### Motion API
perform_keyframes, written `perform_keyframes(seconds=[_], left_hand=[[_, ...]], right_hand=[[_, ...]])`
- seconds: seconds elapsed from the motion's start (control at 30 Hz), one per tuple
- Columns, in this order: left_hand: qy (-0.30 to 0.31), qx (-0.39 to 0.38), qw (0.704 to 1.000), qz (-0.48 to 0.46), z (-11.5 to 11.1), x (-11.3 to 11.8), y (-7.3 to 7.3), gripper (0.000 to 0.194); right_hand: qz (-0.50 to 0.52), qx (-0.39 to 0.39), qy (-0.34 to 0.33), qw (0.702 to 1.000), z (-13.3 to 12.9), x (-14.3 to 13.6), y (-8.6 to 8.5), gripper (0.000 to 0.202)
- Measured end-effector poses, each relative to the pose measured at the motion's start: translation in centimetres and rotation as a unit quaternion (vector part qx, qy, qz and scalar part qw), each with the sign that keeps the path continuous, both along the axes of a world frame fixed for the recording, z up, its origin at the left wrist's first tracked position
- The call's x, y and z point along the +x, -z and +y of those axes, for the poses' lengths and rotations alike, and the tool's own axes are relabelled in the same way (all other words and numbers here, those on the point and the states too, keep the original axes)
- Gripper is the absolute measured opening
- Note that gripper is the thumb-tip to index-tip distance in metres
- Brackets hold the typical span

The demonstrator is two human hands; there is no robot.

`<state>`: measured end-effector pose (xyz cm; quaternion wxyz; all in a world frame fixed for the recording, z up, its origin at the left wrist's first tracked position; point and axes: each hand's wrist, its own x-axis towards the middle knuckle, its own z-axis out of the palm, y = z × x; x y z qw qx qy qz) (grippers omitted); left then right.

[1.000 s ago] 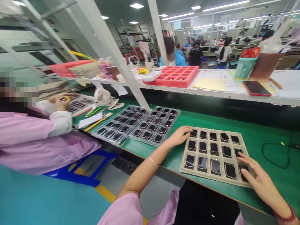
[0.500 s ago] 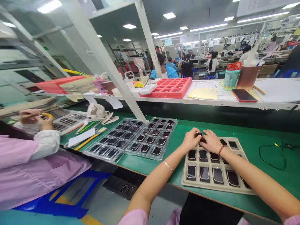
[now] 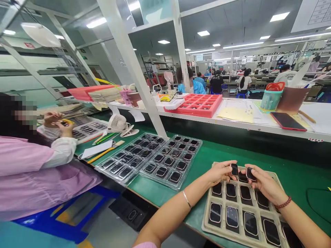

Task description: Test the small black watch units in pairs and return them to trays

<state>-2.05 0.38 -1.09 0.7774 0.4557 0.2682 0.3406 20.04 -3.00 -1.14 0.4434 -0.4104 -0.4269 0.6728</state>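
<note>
My left hand (image 3: 222, 172) is closed on a smartwatch case (image 3: 234, 169) with a dark screen, pinched between thumb and fingers. In my right hand (image 3: 266, 182) sits a second smartwatch case (image 3: 250, 174), gripped at its edges. Both are raised a little above the far rows of a beige molded tray (image 3: 204, 224). That tray's pockets hold rows of similar cases, such as one at the near left (image 3: 215, 212). My right forearm hides part of the tray's right side.
Two clear plastic trays (image 3: 178, 186) of similar cases lie to the left. Beyond them are a small white fan (image 3: 117, 123) and a yellow-handled brush (image 3: 103, 155). A co-worker (image 3: 31, 175) sits at far left. A shelf (image 3: 232, 121) with a red compartment tray (image 3: 218, 106) and phone (image 3: 289, 121) runs behind.
My hands have drawn apart over the tray, each now showing a watch case in its fingers. The camera view has turned left.
</note>
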Motion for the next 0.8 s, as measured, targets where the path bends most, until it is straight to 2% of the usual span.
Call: perform_keyframes(seconds=[0.13,0.3,0.5,0.7,0.8], left_hand=[[0.005,0.008,1.0,-0.012,0.0,-0.1,0.1,0.048],[0.006,0.012,1.0,-0.005,-0.1,-0.1,-0.4,0.054],[-0.001,0.02,0.999,0.027,-0.2,0.1,-0.4,0.057],[-0.034,0.051,0.995,0.08,-0.6,0.6,-0.1,0.042],[-0.035,0.081,0.991,0.098,-0.7,0.9,0.0,0.044]], right_hand=[[0.087,-0.029,-0.045,0.995,-0.4,0.4,-0.4,0.048],[0.091,-0.035,-0.062,0.993,-0.5,0.4,-0.2,0.043],[0.054,0.009,-0.077,0.995,-0.4,0.3,0.2,0.038],[-0.023,0.038,-0.039,0.998,-0.2,0.1,1.0,0.046],[-0.065,0.059,-0.031,0.996,-0.2,0.0,1.0,0.044]])
